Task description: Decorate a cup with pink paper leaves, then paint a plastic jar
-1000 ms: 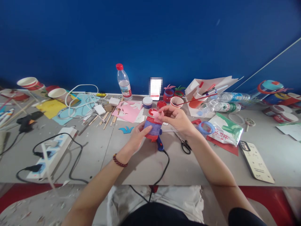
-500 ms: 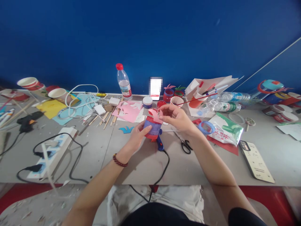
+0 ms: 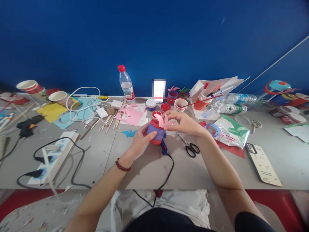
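My left hand is wrapped round a small cup painted purple and red, its thumb lying across the front. At the cup's upper right edge, a pink paper cutout with pointed leaf shapes stands up and fans out. The fingers of my right hand pinch that cutout from the right; whether it is stuck to the cup I cannot tell. Just behind and below the cup lies a blue glue gun, partly hidden. Black-handled scissors rest to the right, and a blue paper cutout lies to the left.
Paint pots, including a red one, and a phone stand behind my hands. A water bottle and pink paper are back left. A power strip lies left; a bag and phone-like case lie right.
The pink cutout has turned so that its leaf points now spread out to the right. My right hand has shifted with it, and the cup has tilted slightly.
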The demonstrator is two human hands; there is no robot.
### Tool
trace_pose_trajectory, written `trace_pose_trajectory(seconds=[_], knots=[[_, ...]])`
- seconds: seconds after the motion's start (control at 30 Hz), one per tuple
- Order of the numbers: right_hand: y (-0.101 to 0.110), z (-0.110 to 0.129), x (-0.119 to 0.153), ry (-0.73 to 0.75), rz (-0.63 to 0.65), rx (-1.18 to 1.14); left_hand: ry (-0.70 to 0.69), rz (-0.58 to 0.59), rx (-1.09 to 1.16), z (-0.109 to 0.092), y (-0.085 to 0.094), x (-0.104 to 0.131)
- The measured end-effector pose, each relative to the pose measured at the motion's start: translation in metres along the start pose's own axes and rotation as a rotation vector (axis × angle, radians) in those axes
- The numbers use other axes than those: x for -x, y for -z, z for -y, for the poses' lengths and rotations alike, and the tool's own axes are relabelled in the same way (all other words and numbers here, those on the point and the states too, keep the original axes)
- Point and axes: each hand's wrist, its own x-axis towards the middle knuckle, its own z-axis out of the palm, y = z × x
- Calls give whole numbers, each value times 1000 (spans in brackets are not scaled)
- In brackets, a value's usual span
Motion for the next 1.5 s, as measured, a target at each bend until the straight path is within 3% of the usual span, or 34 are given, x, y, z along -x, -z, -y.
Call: trace_pose_trajectory(seconds=[0.27,0.87,1.03,1.27,1.5], knots=[[2,2,1,2,60,19,-14,20,-98,-1,-1,1],[-3,3,4,141,33,51,-96,65,-145,4,6,-1],[-10,4,6,281,-58,210,-259,61,-226,7,11,-3],[-26,17,13,593,-129,542,-531,4,-339,8,15,-4],[-27,19,17,658,-143,621,-652,-9,-352,7,16,-5]])
